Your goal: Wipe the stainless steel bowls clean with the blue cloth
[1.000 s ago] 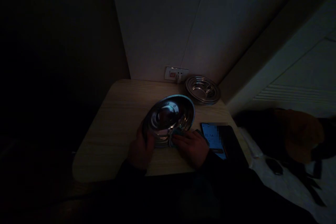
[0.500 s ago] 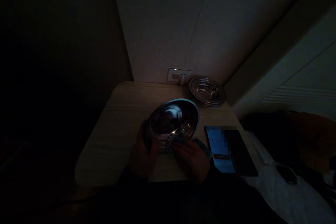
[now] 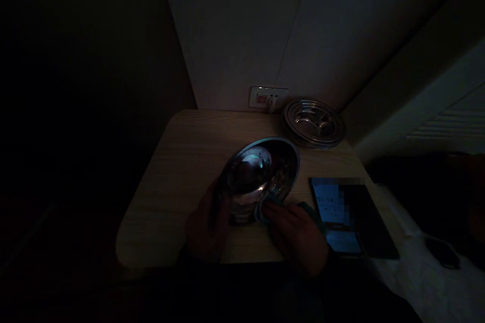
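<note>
a: what's new with the metal bowl [image 3: 248,166]?

b: not much. the whole view has slid, so the table [image 3: 170,186] sits a bit differently, and the bowl's opening looks slightly narrower, as if tipped more. it's upright-ish and tilted, over the near middle of the table; whether its base touches wood, i can't tell.

a: and the hands?

b: the left hand [image 3: 206,229] is at the bowl's eight o'clock, thumb and fingers bent around its side. the right hand [image 3: 299,237], at about half past four, has its fingers pressing a bunched cloth [image 3: 261,209] to the rim near half past five. a greenish end shows past the knuckles.

a: so what does the change mean?

b: little, i'd judge: same bowl, same two-handed contact, one side steadying while the other works the cloth. how hard they squeeze is lost in the dark.

a: anything close by?

b: nested metal dishes [image 3: 314,128] at the bowl's two o'clock, a wall socket [image 3: 269,97] around twelve, and a lit phone [image 3: 333,207] near four, beside a dark flat thing [image 3: 375,227].
</note>
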### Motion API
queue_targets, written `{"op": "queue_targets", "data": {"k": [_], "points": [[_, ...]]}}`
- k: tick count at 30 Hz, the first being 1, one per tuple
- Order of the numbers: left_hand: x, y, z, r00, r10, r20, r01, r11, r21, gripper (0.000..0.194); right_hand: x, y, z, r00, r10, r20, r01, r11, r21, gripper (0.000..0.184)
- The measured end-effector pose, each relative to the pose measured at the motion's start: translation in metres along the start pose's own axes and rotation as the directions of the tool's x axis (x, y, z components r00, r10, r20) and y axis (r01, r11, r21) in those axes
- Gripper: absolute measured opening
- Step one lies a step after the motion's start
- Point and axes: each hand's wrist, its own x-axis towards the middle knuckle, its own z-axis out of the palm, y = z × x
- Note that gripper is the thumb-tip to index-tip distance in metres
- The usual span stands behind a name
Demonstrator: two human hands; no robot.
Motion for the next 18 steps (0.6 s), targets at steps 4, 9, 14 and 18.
{"op": "queue_targets", "data": {"k": [4,9,14,18], "points": [[0.0034,-0.0049,0.0025,0.996,0.056,0.069,-0.056,0.998,-0.011,0.051,0.0012,-0.0008,0.0008,1.000,0.005,0.024,-0.005,1.000,-0.004,0.031],[0.0065,-0.0018,0.0061,0.979,-0.124,0.159,0.108,0.988,0.106,0.048,0.0012,-0.0016,0.0013,0.999,0.019,0.037,-0.019,1.000,-0.016,0.029],[0.0052,-0.0042,0.0078,0.983,-0.099,0.154,0.085,0.991,0.100,0.044,0.0008,-0.0009,-0.0021,0.997,0.005,0.076,0.002,0.996,-0.087,0.031],[0.0057,-0.0050,0.0088,0.983,-0.073,0.169,0.058,0.994,0.093,0.045,0.0088,-0.0089,0.0027,0.997,0.003,0.072,0.003,0.997,-0.082,0.030]]}}
